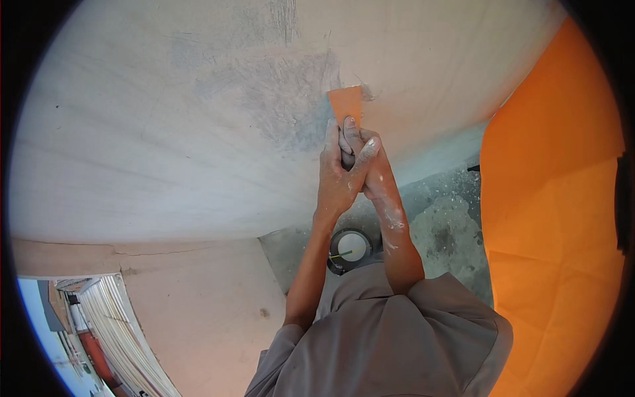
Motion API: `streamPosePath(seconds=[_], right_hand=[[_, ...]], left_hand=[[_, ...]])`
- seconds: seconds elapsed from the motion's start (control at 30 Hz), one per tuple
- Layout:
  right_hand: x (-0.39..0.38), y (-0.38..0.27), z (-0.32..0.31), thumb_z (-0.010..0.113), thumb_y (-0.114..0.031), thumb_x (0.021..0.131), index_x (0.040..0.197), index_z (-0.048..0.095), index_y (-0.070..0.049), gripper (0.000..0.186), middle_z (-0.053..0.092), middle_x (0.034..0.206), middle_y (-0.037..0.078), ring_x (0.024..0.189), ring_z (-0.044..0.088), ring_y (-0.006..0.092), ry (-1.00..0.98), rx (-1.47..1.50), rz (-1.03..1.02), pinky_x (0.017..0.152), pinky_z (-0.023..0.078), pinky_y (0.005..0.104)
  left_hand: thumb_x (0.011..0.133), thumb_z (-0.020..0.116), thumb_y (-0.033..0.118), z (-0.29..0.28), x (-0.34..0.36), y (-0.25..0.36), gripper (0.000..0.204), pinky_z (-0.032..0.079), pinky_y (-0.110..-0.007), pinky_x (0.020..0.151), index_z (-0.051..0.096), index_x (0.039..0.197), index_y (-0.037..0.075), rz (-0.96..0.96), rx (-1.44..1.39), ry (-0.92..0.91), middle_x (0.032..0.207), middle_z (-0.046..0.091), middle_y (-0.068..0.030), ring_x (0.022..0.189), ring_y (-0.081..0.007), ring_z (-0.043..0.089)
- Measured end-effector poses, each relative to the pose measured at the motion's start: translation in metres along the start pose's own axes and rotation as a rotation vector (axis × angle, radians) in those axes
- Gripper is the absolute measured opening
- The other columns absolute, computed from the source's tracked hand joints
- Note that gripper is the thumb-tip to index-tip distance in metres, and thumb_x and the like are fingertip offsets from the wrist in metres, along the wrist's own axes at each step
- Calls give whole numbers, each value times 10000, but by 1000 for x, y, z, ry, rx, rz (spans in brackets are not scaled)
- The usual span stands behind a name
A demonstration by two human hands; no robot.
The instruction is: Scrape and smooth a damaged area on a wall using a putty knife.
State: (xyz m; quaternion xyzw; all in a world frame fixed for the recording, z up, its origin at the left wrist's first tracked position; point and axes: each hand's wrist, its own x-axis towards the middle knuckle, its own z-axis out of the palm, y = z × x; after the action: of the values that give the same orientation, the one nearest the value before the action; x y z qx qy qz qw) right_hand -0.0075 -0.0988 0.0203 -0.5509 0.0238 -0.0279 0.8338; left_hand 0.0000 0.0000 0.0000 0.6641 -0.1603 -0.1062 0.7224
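Observation:
An orange flat scraper (344, 100) lies with its broad edge against the pale wall (165, 132), at the right side of a rough grey patch (278, 92). My right hand (370, 162) is closed on the scraper's lower end, with a thumb up on the blade. My left hand (340, 178) wraps around it from the left, its fingers pressed together on the scraper and my right hand. The handle is mostly hidden under my fingers. White smears mark both hands and my right forearm.
A round dark container with a pale centre (352, 246) stands on the stained floor (443, 225) below me. A large orange sheet (549, 198) fills the right side. At the lower left are a cracked wall (192, 298) and an opening with stacked long pale items (112, 324).

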Motion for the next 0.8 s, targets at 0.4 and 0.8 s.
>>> streamPosePath(seconds=[0.4, 0.8], right_hand=[[-2, 57, 17, 493, -494, 1096, 740, 578, -87, 547, 539, 689, -28, 602, 484, 67, 65, 190, -153, 538, 414, 251], [1, 25, 26, 451, -502, 1108, 798, 590, -107, 521, 524, 700, -42, 644, 502, 59, 111, 213, -54, 557, 432, 251]], left_hand=[[1083, 444, 487, -5, -5, 1, 526, 453, -358, 738, 592, 975, -6, 266, 255, 246, 832, 576, -79, 816, -155, 502], [1114, 454, 407, -4, 1, 31, 516, 437, -328, 653, 621, 922, -42, 228, 281, 282, 724, 556, -62, 726, -124, 476]])
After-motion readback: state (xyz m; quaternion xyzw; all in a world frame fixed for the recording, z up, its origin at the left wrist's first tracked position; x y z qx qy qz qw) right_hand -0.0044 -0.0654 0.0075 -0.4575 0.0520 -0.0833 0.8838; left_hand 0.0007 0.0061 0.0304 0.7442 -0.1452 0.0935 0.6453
